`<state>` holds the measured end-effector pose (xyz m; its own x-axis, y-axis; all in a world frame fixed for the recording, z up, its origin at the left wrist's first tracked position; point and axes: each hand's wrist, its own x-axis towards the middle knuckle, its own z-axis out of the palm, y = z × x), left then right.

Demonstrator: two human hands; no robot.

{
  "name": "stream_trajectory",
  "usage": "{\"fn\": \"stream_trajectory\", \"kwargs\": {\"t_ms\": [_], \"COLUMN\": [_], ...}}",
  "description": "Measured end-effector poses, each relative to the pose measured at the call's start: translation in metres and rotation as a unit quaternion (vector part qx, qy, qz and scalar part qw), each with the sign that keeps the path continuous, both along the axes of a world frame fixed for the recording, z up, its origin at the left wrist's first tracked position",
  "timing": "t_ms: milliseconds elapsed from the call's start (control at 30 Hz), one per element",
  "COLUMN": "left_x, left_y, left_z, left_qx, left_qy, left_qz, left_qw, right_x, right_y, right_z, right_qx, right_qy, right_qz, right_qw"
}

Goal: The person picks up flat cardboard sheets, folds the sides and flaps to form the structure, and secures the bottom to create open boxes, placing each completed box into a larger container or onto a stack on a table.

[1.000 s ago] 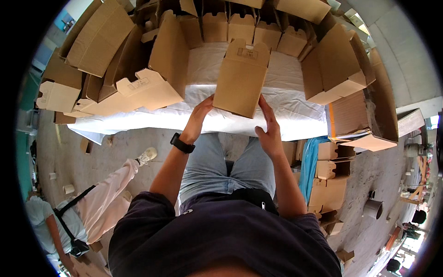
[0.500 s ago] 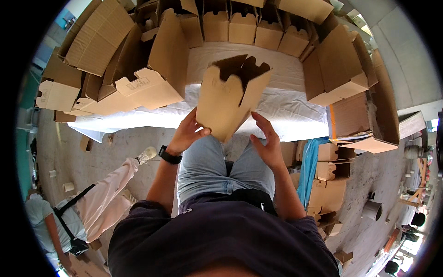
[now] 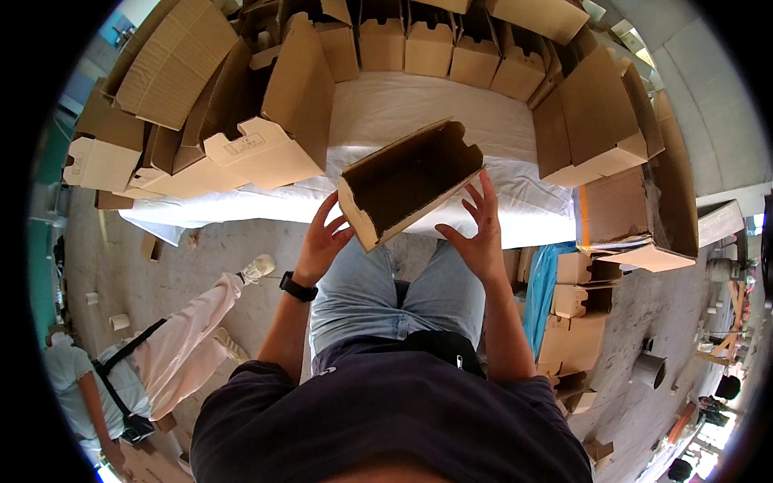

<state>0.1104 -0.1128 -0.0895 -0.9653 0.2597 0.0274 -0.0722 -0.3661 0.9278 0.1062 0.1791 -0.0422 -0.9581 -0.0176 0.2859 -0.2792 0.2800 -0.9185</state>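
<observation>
An open-topped cardboard box (image 3: 394, 228) with notched ends is tilted so that its dark hollow inside faces me, above the front edge of the white-covered table. My left hand (image 3: 324, 245), below a black wrist band, has its fingers against the box's left end. At the opposite end, my right hand (image 3: 481, 233) touches the right corner with its raised fingertips, its thumb standing apart from the cardboard. Between the two hands the box is held off the table. Nothing shows inside it.
White cloth (image 3: 419, 105) covers the table. Several notched boxes (image 3: 428, 50) line its back, with larger cartons (image 3: 266, 157) at the left and a carton (image 3: 592, 121) at the right. Stacked boxes (image 3: 570, 342) stand low on my right beside blue plastic (image 3: 538, 302). Another person (image 3: 121, 374) is at left.
The box has turned from standing upright, its side facing me, to lying crosswise with its open top toward me. My right hand has risen to its right end.
</observation>
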Motion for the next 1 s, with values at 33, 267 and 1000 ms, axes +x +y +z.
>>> {"fn": "stream_trajectory", "kwargs": {"t_ms": [33, 267, 1000], "left_x": [0.0, 0.0, -0.015], "left_y": [0.0, 0.001, 0.009], "left_z": [-0.001, -0.008, -0.002], "left_qx": [-0.008, -0.135, -0.494], "left_qy": [-0.005, 0.098, 0.32], "left_qz": [0.002, -0.041, 0.058], "left_qw": [1.0, 0.985, 0.806], "right_x": [-0.001, 0.01, 0.032], "right_y": [0.001, -0.005, -0.005], "right_z": [-0.001, 0.004, -0.007], "right_qx": [0.021, 0.054, 0.06], "right_qy": [0.004, -0.004, -0.031], "right_qz": [-0.002, -0.009, 0.008], "right_qw": [1.0, 0.998, 0.998]}}
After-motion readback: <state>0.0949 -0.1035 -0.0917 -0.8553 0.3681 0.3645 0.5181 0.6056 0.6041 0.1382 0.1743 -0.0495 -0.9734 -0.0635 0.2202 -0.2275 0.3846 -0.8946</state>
